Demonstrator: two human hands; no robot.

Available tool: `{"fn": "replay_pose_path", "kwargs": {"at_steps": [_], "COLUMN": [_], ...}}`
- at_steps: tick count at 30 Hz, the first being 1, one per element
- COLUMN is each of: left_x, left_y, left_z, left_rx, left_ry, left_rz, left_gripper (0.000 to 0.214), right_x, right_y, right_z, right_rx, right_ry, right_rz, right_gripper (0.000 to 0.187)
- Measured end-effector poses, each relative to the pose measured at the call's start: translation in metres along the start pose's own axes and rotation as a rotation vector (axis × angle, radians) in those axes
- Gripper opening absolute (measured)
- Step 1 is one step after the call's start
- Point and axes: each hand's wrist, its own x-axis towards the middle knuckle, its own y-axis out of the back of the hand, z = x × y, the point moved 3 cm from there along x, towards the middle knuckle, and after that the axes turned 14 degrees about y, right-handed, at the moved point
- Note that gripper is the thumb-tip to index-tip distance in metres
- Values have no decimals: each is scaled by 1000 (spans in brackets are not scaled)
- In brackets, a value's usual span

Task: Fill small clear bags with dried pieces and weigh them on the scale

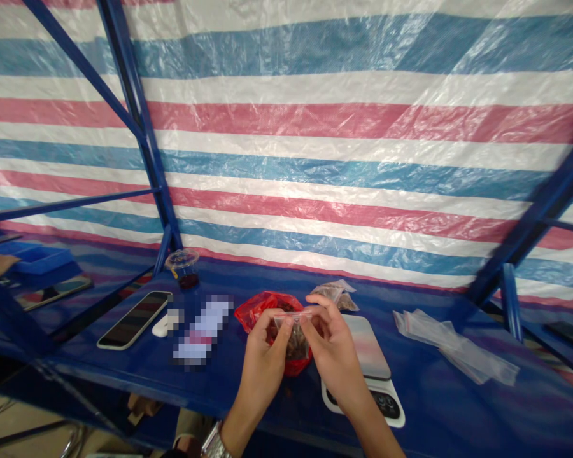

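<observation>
Pinching the top edge of a small clear zip bag (290,337) between thumbs and fingers, the left hand (262,372) and right hand (334,362) hold it upright, with dark brown pieces (295,343) filling its lower part. A metal bracelet (216,443) circles the left wrist. The zip bag hangs in front of an open red plastic bag (254,313) that holds more dark contents. Under the right hand sits a small white digital scale (365,346), and filled bags (338,296) lie just behind the fingers. On the blue-covered bench (458,407), a stack of empty clear bags (453,346) lies to the right. To the left are a pixelated packet (203,331), a smartphone (134,320), and a plastic cup (184,267). Farther off stand a blue tray (38,261), blue steel framing (138,114), and a striped tarpaulin (315,140).
</observation>
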Motion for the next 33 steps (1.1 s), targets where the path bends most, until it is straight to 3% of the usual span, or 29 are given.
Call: {"fn": "replay_pose_path", "kwargs": {"at_steps": [6,13,24,26,29,33], "left_x": [-1,-2,-2,-2,-1,0], "left_y": [0,-3,-1,-1,1,6], "left_z": [1,0,-1,-1,0,-1], "left_rx": [-17,30,111,123,147,155], "left_ry": [-14,-27,-88,-111,-137,-133], "left_rz": [-10,-9,-36,-27,95,214], "left_gripper": [30,30,26,29,38,40], "right_x": [1,-1,-1,4,13,18], "right_y": [2,-1,8,19,51,101], "right_z": [0,0,-13,-14,-12,10], "right_rx": [-39,19,-99,-201,-389,-413], "right_ry": [27,-5,2,38,92,-45], "right_rz": [53,-16,-105,-52,175,388], "right_gripper": [43,41,44,44,43,53]}}
